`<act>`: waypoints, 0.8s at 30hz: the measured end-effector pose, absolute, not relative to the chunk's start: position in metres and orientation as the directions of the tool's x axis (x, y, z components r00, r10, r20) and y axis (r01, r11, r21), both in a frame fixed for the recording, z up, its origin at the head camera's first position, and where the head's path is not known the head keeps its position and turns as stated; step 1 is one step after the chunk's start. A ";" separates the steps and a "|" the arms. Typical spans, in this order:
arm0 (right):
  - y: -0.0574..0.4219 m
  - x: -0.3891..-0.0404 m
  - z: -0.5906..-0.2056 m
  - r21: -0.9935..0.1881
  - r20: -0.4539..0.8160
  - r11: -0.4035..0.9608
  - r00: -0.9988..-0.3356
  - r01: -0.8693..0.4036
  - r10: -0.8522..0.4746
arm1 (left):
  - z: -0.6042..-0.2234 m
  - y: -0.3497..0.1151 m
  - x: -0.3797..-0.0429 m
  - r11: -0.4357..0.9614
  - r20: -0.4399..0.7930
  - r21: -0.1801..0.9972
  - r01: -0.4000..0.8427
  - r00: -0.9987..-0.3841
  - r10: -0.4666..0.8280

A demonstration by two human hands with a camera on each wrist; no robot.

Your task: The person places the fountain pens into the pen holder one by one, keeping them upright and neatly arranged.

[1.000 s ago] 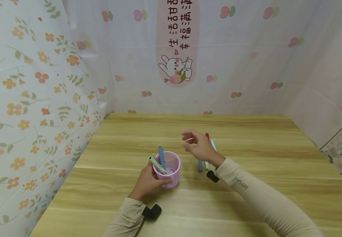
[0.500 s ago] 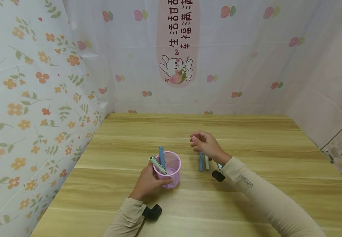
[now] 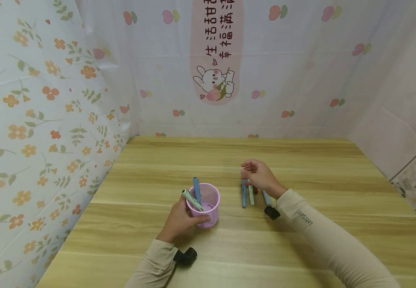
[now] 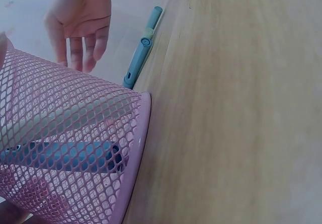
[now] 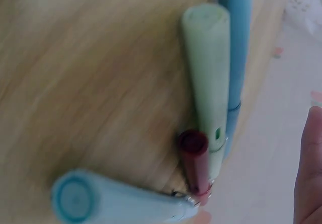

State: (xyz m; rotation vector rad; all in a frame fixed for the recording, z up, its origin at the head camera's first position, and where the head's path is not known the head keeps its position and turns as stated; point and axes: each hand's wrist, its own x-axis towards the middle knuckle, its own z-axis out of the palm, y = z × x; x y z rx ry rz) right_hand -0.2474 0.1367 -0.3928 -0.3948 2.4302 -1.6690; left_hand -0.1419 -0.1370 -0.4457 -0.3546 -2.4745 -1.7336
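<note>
My left hand (image 3: 180, 222) grips the side of a pink mesh pen cup (image 3: 212, 219), thumb across its front. A blue pen (image 3: 196, 189) and a light green pen (image 3: 191, 200) lean inside it. To the right, my right hand (image 3: 261, 178) hovers with loosely bent fingers over several pens on the table, nothing in its grasp. Beneath it lie a blue pen (image 3: 244, 199) and a pale green pen (image 3: 251, 197). The right wrist view also shows a dark red pen (image 5: 195, 158) and a light blue pen (image 5: 121, 199). My hand partly covers these pens in the head view.
The wooden table (image 3: 150, 172) ends at a back wall hung with a printed cloth (image 3: 150, 60). A floral cloth (image 3: 35, 120) borders the left side. Black wrist-camera mounts stick out at the left wrist (image 3: 184, 257) and right wrist (image 3: 272, 213).
My right hand has moved rightward from beside the pens to over them, uncovering the blue and pale green ones. The left hand and the cup have stayed put.
</note>
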 end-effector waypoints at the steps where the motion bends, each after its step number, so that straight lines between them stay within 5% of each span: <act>1: 0.138 -0.248 -0.393 -0.931 0.006 0.346 -0.954 -0.115 -0.301 | -0.446 -0.137 -0.142 0.326 0.212 0.913 0.245 -0.968 0.133; 24: 0.165 -0.264 -0.402 -0.816 -0.241 0.572 -0.949 0.084 -0.205 | -0.445 -0.139 -0.140 0.290 0.211 0.925 0.245 -0.967 0.145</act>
